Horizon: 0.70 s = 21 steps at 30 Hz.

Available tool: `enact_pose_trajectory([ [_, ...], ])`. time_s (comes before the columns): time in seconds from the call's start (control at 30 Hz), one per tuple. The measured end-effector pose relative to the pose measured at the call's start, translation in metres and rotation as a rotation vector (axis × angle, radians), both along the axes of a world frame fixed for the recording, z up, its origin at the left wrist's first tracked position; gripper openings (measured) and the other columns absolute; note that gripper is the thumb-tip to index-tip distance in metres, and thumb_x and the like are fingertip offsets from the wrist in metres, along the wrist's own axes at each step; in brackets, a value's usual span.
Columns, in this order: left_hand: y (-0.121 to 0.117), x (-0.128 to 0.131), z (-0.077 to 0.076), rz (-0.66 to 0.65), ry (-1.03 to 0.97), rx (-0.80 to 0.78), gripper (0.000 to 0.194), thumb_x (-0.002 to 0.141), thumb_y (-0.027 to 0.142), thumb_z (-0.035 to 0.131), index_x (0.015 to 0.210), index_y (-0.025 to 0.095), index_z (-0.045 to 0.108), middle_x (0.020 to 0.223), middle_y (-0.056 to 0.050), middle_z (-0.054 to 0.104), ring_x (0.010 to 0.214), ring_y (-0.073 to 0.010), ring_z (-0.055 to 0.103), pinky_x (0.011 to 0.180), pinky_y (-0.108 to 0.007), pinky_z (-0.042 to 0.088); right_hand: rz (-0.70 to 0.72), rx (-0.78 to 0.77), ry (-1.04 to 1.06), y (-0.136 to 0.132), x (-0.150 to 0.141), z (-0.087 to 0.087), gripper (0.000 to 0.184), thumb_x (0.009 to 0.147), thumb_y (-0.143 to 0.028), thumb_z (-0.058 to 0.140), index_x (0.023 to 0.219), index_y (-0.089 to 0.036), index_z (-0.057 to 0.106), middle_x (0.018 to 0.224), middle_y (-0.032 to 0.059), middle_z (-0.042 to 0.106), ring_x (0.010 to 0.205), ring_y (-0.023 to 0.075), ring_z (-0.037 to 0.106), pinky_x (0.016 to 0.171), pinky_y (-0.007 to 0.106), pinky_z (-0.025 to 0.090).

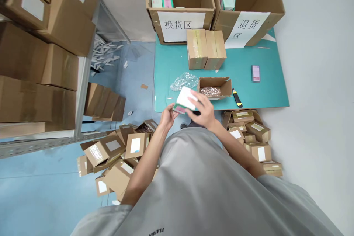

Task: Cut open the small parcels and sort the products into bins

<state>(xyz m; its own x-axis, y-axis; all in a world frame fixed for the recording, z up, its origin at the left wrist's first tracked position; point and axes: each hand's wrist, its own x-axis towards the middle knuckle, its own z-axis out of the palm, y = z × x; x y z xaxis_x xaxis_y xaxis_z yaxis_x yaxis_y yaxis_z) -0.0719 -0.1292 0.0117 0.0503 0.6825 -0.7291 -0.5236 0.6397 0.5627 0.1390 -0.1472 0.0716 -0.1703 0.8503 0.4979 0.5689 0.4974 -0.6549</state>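
Two hands share one small white-and-green box [186, 96], near the centre of the frame, just in front of the near edge of the bench [238, 62]. Neither hand is nearer, since both touch it: the left hand [167, 118] meets its lower-left end, partly closed, with thumb and fingers at that corner, while the right hand [205, 113] comes from the lower right, half open, fingers spread over the white face and thumb by the lower edge. So the box lies up and right of the left hand, up and left of the right hand. It is tilted, the white face turned upward and the green-and-pink side facing lower left; its long axis seems to slant from lower left to upper right, though fingers and foreshortening leave that unsure. Clear plastic wrap [184, 80] sits just above it in the frame, an open carton [226, 87] holding crinkled packing [210, 91] just to its right, and a black-and-yellow cutter [237, 98] beyond that carton.
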Motion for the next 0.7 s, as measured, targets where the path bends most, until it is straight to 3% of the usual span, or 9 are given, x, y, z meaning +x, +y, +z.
enact_pose_trajectory([
  [0.07, -0.010, -0.004, 0.005, -0.008, 0.052, 0.015, 0.042, 0.080, 0.009, 0.074, 0.121, 0.019, 0.071, 0.090, -0.001, 0.079, 0.075, -0.0125, 0.075, 0.077, -0.022, 0.066, -0.127, -0.097, 0.151, 0.025, 0.011, -0.001, 0.049, 0.109, -0.058, 0.068, 0.147, -0.029, 0.076, 0.156, 0.0127, 0.073, 0.150, 0.0342, 0.066, 0.129, 0.060, 0.054],
  [0.13, -0.019, -0.008, 0.014, -0.032, 0.086, 0.100, 0.056, 0.072, 0.009, 0.085, 0.125, 0.022, 0.072, 0.094, 0.001, 0.078, 0.078, -0.0114, 0.075, 0.078, -0.021, 0.065, -0.219, -0.197, 0.317, 0.048, 0.020, -0.007, 0.054, 0.109, -0.067, 0.062, 0.140, -0.025, 0.077, 0.144, 0.0146, 0.078, 0.141, 0.0334, 0.071, 0.122, 0.054, 0.057],
  [0.2, -0.024, -0.013, 0.025, -0.068, 0.126, 0.245, 0.062, 0.068, 0.019, 0.097, 0.126, 0.024, 0.075, 0.103, -0.001, 0.078, 0.084, -0.0127, 0.075, 0.080, -0.024, 0.066, -0.291, -0.320, 0.459, 0.066, 0.025, -0.016, 0.060, 0.106, -0.077, 0.060, 0.125, -0.023, 0.078, 0.124, 0.0128, 0.082, 0.122, 0.0306, 0.076, 0.109, 0.046, 0.062],
  [0.3, -0.020, -0.019, 0.045, -0.181, 0.321, 0.475, 0.061, 0.069, 0.046, 0.105, 0.120, 0.022, 0.078, 0.117, -0.007, 0.078, 0.088, -0.0170, 0.075, 0.078, -0.030, 0.065, -0.351, -0.511, 0.605, 0.077, 0.024, -0.030, 0.066, 0.099, -0.088, 0.059, 0.102, -0.024, 0.072, 0.096, 0.0065, 0.076, 0.099, 0.0254, 0.073, 0.089, 0.037, 0.063],
  [0.43, 0.000, -0.024, 0.074, -0.278, 0.638, 0.765, 0.057, 0.074, 0.060, 0.101, 0.113, 0.023, 0.081, 0.122, -0.009, 0.077, 0.105, -0.0231, 0.074, 0.085, -0.034, 0.064, -0.318, -0.795, 0.734, 0.072, 0.013, -0.039, 0.068, 0.096, -0.092, 0.061, 0.096, -0.024, 0.071, 0.089, 0.0044, 0.073, 0.082, 0.0211, 0.072, 0.074, 0.032, 0.060],
  [0.57, 0.031, -0.019, 0.101, -0.285, 0.699, 0.960, 0.054, 0.086, 0.056, 0.093, 0.129, 0.026, 0.079, 0.132, -0.009, 0.076, 0.122, -0.0252, 0.073, 0.101, -0.037, 0.062, -0.236, -1.117, 0.852, 0.050, -0.002, -0.039, 0.070, 0.103, -0.089, 0.056, 0.103, -0.022, 0.076, 0.090, 0.0075, 0.079, 0.069, 0.0189, 0.074, 0.067, 0.029, 0.061],
  [0.7, 0.075, -0.006, 0.106, -0.330, 0.763, 0.978, 0.035, 0.092, 0.045, 0.084, 0.119, 0.025, 0.080, 0.126, -0.008, 0.078, 0.116, -0.0240, 0.073, 0.100, -0.037, 0.061, -0.105, -1.474, 0.992, 0.018, -0.015, -0.034, 0.068, 0.117, -0.075, 0.043, 0.101, -0.018, 0.076, 0.084, 0.0077, 0.079, 0.061, 0.0161, 0.074, 0.058, 0.024, 0.059],
])
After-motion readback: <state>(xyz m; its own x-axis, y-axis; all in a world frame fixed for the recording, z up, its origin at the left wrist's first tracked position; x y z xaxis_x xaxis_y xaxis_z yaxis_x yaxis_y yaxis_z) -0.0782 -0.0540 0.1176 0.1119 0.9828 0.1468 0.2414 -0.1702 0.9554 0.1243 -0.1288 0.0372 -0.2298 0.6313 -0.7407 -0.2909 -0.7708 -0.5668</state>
